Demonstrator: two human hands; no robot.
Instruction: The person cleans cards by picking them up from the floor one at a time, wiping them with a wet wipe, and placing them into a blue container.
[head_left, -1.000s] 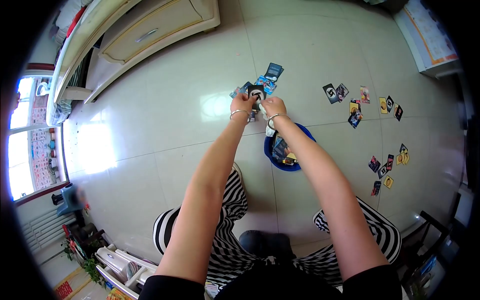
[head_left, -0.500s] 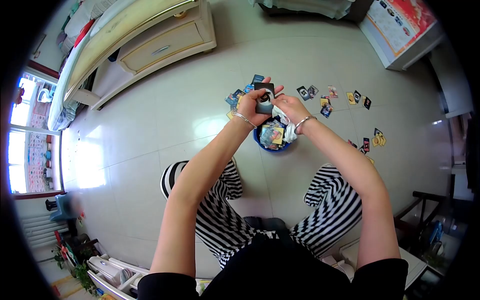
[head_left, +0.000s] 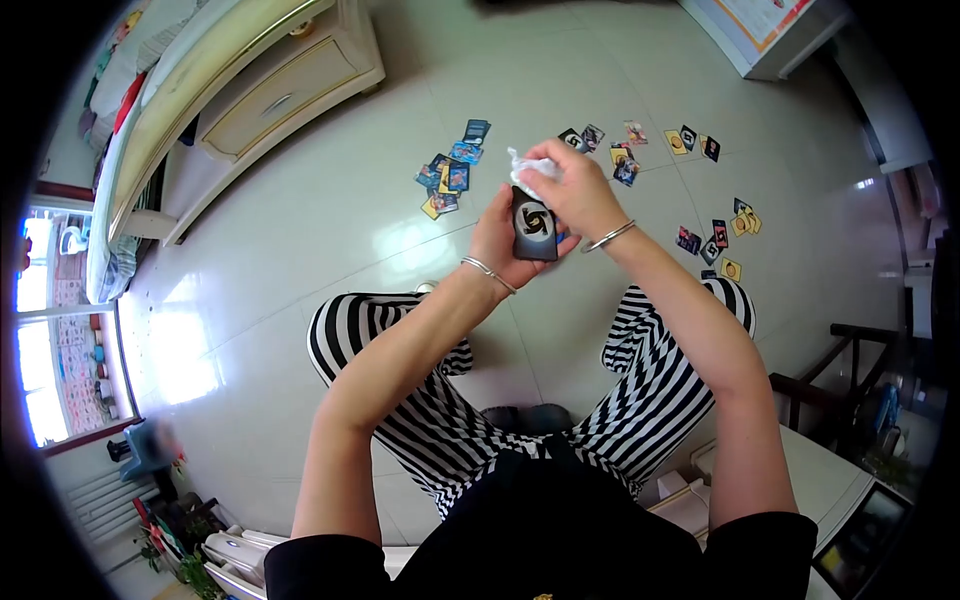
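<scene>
My left hand [head_left: 493, 240] holds a dark card [head_left: 534, 222] with a round white emblem on its face, gripped along its sides. Above the card's top edge, my right hand [head_left: 583, 192] is closed around a crumpled white cloth [head_left: 532, 174]. The cloth touches or nearly touches the card; I cannot tell which. Only a sliver of the blue tub [head_left: 562, 238] shows between my hands, and its contents are hidden. A group of mostly blue cards [head_left: 446, 176] lies on the floor beyond my left hand.
More cards lie beyond my right hand, including a yellow one [head_left: 676, 142] and a small cluster [head_left: 715, 240] further right. A cream drawer unit [head_left: 285, 100] stands at the back left, a dark wooden chair [head_left: 835, 375] at the right. My striped trouser legs [head_left: 440, 400] frame the floor.
My right hand has risen with the white cloth, now bunched at the card's top edge. My left hand with the card came slightly lower in view, and the tub is now mostly covered.
</scene>
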